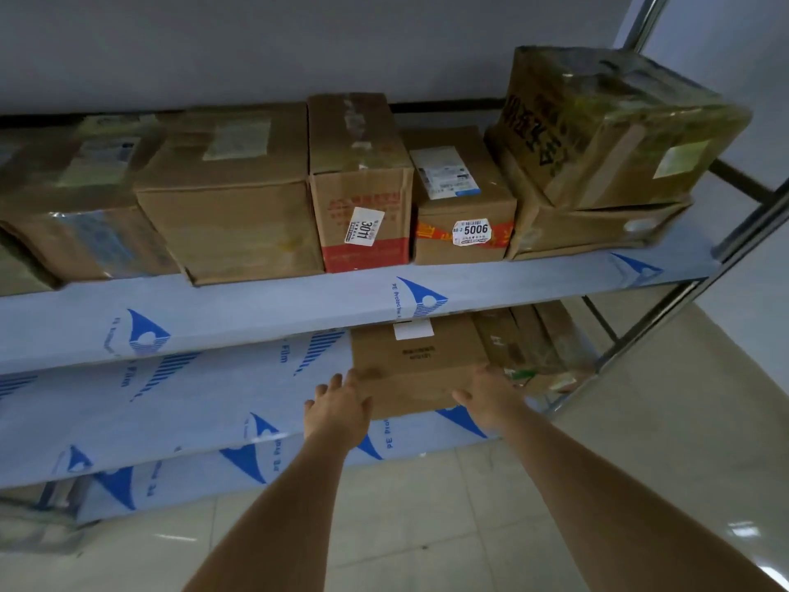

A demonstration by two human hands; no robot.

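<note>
The plain cardboard box [420, 365] sits just below the middle of the frame, on the lower shelf [192, 399] near its front edge, its back tucked under the shelf above. A white label shows at its far top edge. The left hand [337, 410] lies flat against the box's near left corner, fingers spread and fairly straight. The right hand [491, 397] presses on the near right corner, thumb along the front face. Neither hand curls round the box (it is held between the two palms).

Right of the box, touching it or nearly so, are flattened cartons [533, 343]. The upper shelf [256, 314], wrapped in blue-printed protective film, crosses the middle of the frame and carries a row of boxes, among them one stickered 3011 [363, 207] and one stickered 5006 [465, 207]. Pale floor tiles [427, 527] fill the bottom.
</note>
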